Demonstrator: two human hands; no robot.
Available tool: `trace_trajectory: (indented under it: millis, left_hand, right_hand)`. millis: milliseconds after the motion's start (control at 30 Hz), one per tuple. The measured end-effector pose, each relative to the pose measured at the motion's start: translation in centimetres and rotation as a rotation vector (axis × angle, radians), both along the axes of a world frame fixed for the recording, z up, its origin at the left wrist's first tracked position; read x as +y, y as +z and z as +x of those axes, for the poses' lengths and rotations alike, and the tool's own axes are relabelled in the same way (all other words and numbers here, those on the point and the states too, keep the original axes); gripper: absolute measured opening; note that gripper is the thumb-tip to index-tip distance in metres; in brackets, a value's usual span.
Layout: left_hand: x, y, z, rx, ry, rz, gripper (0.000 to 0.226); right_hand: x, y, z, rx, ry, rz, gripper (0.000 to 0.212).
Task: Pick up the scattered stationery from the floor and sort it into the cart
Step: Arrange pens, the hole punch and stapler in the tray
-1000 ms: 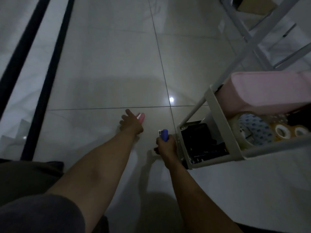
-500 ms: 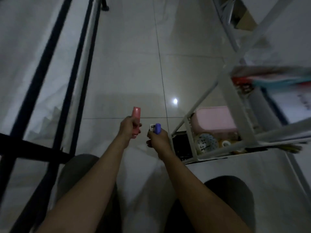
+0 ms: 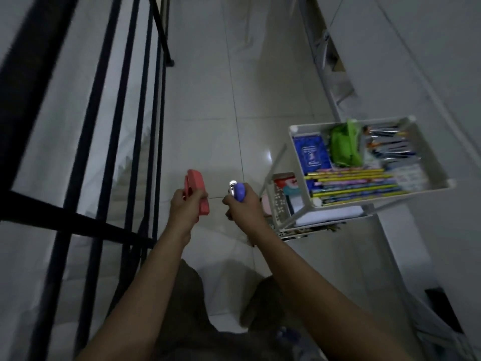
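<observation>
The white metal-framed tiered cart (image 3: 302,204) stands to the right of both hands. The right hand (image 3: 243,204), nearer it, grasps a small purple-topped stapler (image 3: 239,192); the left hand (image 3: 185,205) clutches a coral-pink plastic stapler (image 3: 197,190), long axis pointing away. The lower tiers are mostly hidden.

You are looking through a single wide-angle camera on your head, aiming steeply down past your forearms at the tiled floor (image 3: 208,121). Your left hand (image 3: 183,204) and right hand (image 3: 243,208) are sitting close, near the middle of the view. The white cart (image 3: 369,204) is showing from above at the right, a black railing (image 3: 125,126) is running down the left.
</observation>
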State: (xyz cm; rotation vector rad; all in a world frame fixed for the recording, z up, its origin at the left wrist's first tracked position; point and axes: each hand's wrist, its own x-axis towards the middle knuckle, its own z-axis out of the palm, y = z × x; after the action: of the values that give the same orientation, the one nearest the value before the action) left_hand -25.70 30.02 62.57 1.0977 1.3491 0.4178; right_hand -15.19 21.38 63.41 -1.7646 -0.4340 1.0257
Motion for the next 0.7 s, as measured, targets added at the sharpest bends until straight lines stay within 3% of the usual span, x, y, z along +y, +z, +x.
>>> trace_trajectory:
  millis: [133, 300, 433, 567, 667, 700]
  left_hand:
    - [-2.6, 7.9, 0.6, -0.008, -0.094, 0.122, 0.027]
    - [-5.5, 13.7, 3.1, -0.051, -0.173, 0.235, 0.025]
    - [-8.1, 15.2, 6.5, -0.14, -0.233, 0.308, 0.028]
    - [-10.9, 15.7, 10.3, -0.228, -0.365, 0.328, 0.034]
    - [-12.8, 15.6, 13.0, -0.261, -0.479, 0.308, 0.039]
    - [-13.3, 15.7, 13.8, -0.273, -0.504, 0.287, 0.04]
  right_hand:
    - [-2.3, 7.1, 1.8, -0.025, 0.036, 0.036, 0.019]
    - [-6.2, 11.5, 4.6, -0.052, 0.035, 0.058, 0.015]
    - [-8.7, 12.6, 7.9, -0.027, -0.04, 0.146, 0.016]
    - [-10.8, 13.3, 11.1, 0.071, -0.158, 0.245, 0.033]
    - [-12.5, 13.7, 13.5, 0.152, -0.162, 0.37, 0.012]
    - [-13.1, 13.6, 14.3, 0.181, -0.158, 0.403, 0.027]
